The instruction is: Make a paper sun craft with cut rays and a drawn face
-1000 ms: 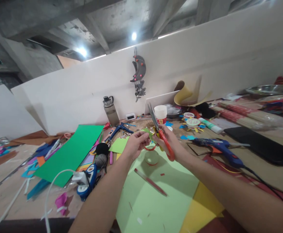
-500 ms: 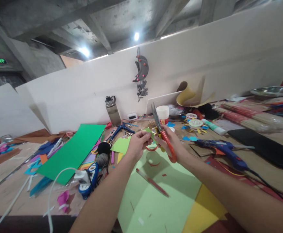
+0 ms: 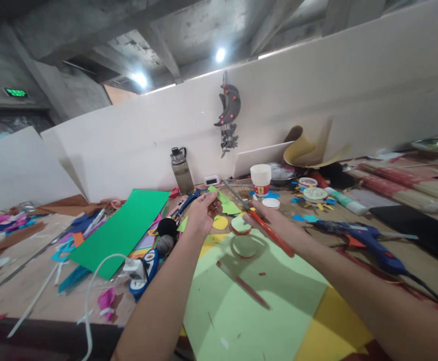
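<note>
My left hand [image 3: 201, 214] pinches a light green paper piece [image 3: 226, 203] held above the table. My right hand [image 3: 266, 219] grips red-handled scissors [image 3: 258, 220], whose blades point up and left toward the green piece. Just below the hands lie a yellow paper disc [image 3: 220, 222], a small green round piece with a red rim [image 3: 240, 225] and a larger round green cut-out [image 3: 244, 246]. All rest on or near a large light green sheet [image 3: 256, 301].
A dark green sheet [image 3: 123, 230], water bottle [image 3: 182, 170], white cup [image 3: 260, 179], blue glue gun [image 3: 358, 234], yarn balls [image 3: 165, 235], tape dispenser [image 3: 146, 268] and a red-grey stick [image 3: 243, 284] clutter the table. A white partition stands behind. A yellow sheet [image 3: 332, 333] lies at front right.
Both hands moved away from me and lower. The scissors tipped from upright to nearly flat, pointing left. The green piece now sits higher in my left hand, and the cut round pieces show beneath.
</note>
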Tool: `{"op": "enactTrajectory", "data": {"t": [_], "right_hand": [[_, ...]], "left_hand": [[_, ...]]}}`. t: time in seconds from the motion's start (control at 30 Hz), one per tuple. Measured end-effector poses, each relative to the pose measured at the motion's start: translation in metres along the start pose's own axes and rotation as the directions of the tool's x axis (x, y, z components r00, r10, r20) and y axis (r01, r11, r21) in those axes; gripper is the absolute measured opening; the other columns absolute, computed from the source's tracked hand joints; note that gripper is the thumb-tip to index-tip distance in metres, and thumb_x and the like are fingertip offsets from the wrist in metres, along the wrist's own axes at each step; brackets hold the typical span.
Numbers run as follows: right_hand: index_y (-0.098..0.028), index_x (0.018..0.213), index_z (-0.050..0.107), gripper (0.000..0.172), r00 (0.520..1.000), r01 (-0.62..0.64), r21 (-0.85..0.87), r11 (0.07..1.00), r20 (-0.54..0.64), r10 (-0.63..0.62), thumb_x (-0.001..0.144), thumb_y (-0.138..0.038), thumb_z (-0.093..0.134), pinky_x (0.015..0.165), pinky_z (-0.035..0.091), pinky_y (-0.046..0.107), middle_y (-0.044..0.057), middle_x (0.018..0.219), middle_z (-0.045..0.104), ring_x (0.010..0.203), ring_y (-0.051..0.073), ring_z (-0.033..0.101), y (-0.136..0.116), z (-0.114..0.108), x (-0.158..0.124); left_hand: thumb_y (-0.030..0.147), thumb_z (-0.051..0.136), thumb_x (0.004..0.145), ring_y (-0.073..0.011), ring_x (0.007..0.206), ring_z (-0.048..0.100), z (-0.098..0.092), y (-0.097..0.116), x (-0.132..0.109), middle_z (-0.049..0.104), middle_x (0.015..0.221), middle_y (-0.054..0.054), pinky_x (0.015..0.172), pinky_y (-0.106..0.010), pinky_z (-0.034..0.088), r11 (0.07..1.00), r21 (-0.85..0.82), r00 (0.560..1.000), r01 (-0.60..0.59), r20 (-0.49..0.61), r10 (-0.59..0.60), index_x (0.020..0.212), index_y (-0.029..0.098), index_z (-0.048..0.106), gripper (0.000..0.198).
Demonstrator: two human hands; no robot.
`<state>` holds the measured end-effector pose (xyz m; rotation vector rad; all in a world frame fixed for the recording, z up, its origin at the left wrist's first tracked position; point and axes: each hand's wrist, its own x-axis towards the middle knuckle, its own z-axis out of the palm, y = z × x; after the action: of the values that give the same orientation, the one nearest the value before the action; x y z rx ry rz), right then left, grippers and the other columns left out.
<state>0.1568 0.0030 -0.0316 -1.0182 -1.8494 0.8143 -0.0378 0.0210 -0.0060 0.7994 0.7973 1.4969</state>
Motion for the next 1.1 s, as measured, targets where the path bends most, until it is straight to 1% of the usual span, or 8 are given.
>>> {"op": "enactTrajectory", "data": {"t": [0.17,0.3,0.37,0.53,0.67,0.9,1.0,1.1], "right_hand": [[-0.023,0.094,0.06,0.027,0.988,0.01,-0.022,1.0,0.156,-0.006,0.079,-0.045,0.058,0.07,0.05,0.034,0.002,0.079,0.064,0.078,0.023,0.061,-0.017,-0.002,-0.007],[-0.024,0.087,0.058,0.023,0.982,0.001,0.034,0.999,0.186,-0.007,0.079,-0.045,0.058,0.07,0.05,0.032,0.002,0.087,0.065,0.079,0.021,0.06,-0.024,-0.003,-0.008],[-0.024,0.087,0.058,0.024,0.983,-0.015,0.035,0.999,0.185,0.009,0.079,-0.047,0.058,0.067,0.049,0.031,0.002,0.085,0.065,0.076,0.021,0.06,-0.025,-0.003,-0.008],[-0.024,0.087,0.058,0.027,0.982,0.008,-0.035,0.999,0.189,-0.001,0.082,-0.05,0.053,0.064,0.048,0.031,0.003,0.079,0.065,0.072,0.021,0.059,-0.017,0.0,-0.007],[-0.023,0.085,0.058,0.028,0.977,0.006,-0.048,0.999,0.213,0.004,0.082,-0.05,0.053,0.062,0.047,0.029,0.003,0.081,0.066,0.073,0.02,0.06,-0.009,0.001,-0.007],[-0.021,0.099,0.059,0.038,0.97,-0.022,-0.053,0.998,0.242,0.034,0.083,-0.054,0.048,0.066,0.047,0.029,0.004,0.088,0.067,0.078,0.021,0.061,-0.018,0.0,-0.007],[-0.021,0.102,0.057,0.041,0.968,-0.019,-0.029,0.999,0.251,0.025,0.083,-0.056,0.048,0.071,0.047,0.03,0.004,0.092,0.066,0.083,0.021,0.06,-0.023,-0.001,-0.008],[-0.02,0.1,0.056,0.041,0.963,-0.042,-0.003,0.999,0.265,0.042,0.083,-0.056,0.048,0.067,0.047,0.028,0.005,0.09,0.065,0.078,0.019,0.059,-0.023,0.0,-0.009]], "left_hand": [[0.02,0.078,0.06,-0.006,0.051,0.052,0.001,0.002,-0.001,0.056,0.056,0.003,0.053,-0.02,0.043,1.0,-0.005,0.999,0.018,-0.03,-0.019,0.069,0.013,0.059,0.022],[0.02,0.078,0.062,-0.0059,0.051,0.052,0.001,0.0,-0.001,0.056,0.056,0.002,0.053,-0.02,0.043,0.999,0.028,0.999,0.023,-0.029,-0.022,0.069,0.013,0.058,0.022],[0.021,0.078,0.062,-0.0055,0.051,0.052,0.001,0.001,-0.001,0.056,0.056,0.003,0.053,-0.019,0.043,0.999,0.04,0.999,0.006,-0.037,-0.004,0.068,0.013,0.058,0.023],[0.019,0.079,0.059,-0.0047,0.049,0.052,0.001,0.002,0.001,0.054,0.053,0.004,0.05,-0.017,0.039,0.996,0.061,0.992,-0.066,-0.1,0.072,0.064,0.013,0.056,0.024],[0.023,0.08,0.057,-0.0045,0.048,0.05,0.001,0.002,0.0,0.055,0.052,0.003,0.05,-0.018,0.038,0.986,0.114,0.985,-0.125,-0.101,0.137,0.063,0.013,0.057,0.026],[0.029,0.078,0.059,-0.0061,0.051,0.052,0.001,-0.001,-0.002,0.059,0.057,0.002,0.054,-0.02,0.04,0.906,0.31,0.94,-0.289,-0.087,0.329,0.068,0.012,0.062,0.025],[0.026,0.078,0.059,-0.0054,0.05,0.052,0.002,0.001,-0.003,0.057,0.055,0.002,0.053,-0.019,0.039,0.938,0.237,0.955,-0.252,-0.093,0.28,0.066,0.012,0.06,0.023],[0.023,0.079,0.056,-0.0045,0.046,0.049,0.002,0.003,-0.003,0.053,0.051,0.004,0.049,-0.017,0.037,0.981,0.1,0.98,-0.164,-0.097,0.174,0.062,0.012,0.057,0.025]]}}
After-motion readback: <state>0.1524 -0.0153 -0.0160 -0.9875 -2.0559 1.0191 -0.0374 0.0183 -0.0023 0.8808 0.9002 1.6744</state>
